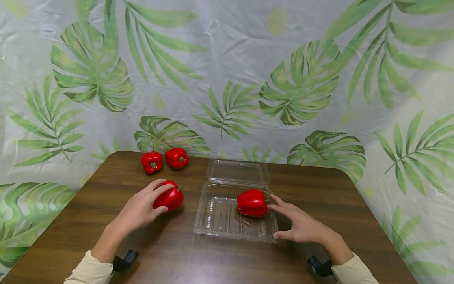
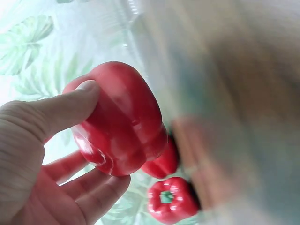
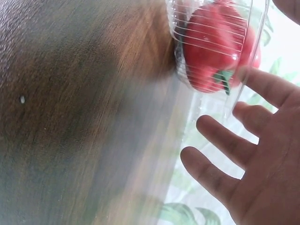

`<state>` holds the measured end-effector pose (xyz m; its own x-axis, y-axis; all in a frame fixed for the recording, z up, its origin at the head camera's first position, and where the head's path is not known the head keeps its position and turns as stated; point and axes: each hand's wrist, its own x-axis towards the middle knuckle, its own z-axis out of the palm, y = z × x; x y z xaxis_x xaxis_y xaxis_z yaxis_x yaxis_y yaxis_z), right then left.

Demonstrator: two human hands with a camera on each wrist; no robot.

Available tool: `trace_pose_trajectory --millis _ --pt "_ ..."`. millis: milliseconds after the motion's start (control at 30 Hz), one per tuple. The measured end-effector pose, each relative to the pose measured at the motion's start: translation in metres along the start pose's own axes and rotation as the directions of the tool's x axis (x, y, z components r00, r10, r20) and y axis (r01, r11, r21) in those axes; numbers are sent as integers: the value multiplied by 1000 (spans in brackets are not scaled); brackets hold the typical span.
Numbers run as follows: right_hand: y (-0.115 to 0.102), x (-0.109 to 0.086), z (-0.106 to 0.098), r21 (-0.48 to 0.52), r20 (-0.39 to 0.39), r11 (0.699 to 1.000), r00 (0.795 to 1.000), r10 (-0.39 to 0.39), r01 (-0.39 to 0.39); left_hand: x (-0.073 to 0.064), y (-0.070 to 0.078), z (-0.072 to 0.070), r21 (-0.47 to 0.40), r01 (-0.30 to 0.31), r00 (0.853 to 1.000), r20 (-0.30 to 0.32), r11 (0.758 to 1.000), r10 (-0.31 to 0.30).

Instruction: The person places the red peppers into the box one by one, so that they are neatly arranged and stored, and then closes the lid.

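Left grip (image 1: 142, 208) holding red pepper (image 1: 173, 198); right grip (image 1: 301, 224) wide, at clear container's (image 1: 221, 215) rim

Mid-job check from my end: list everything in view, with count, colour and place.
Container: one, clear plastic, mid-table, lid open at the far side
Boxed pepper: one, red, container's right half
Held pepper: one, red, left of the container
Loose peppers: two, red, table's far left
Table: one, brown, below the container
Backdrop: one, pale with green leaves, behind the table
Wrist devices: two, black, one per wrist
Sleeves: two, cream, on the forearms
Left grip: one, bare, holding a pepper
Right grip: one, bare, at the container's right edge
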<state>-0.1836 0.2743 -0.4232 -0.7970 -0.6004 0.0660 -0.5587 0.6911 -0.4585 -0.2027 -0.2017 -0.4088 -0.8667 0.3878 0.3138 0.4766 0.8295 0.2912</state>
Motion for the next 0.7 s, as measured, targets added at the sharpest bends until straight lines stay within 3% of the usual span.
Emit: trace_pose_trajectory --millis 333,533,700 --pt "1 1 0 5 4 1000 1000 10 -10 10 4 -22 10 -60 997 -55 998 61" --pt "-1 -1 1 28 8 999 1000 24 -24 14 9 -25 9 -79 996 -27 997 79" --pt "-2 0 -1 17 4 1000 1000 21 -21 17 14 -23 6 -117 992 -44 993 118"
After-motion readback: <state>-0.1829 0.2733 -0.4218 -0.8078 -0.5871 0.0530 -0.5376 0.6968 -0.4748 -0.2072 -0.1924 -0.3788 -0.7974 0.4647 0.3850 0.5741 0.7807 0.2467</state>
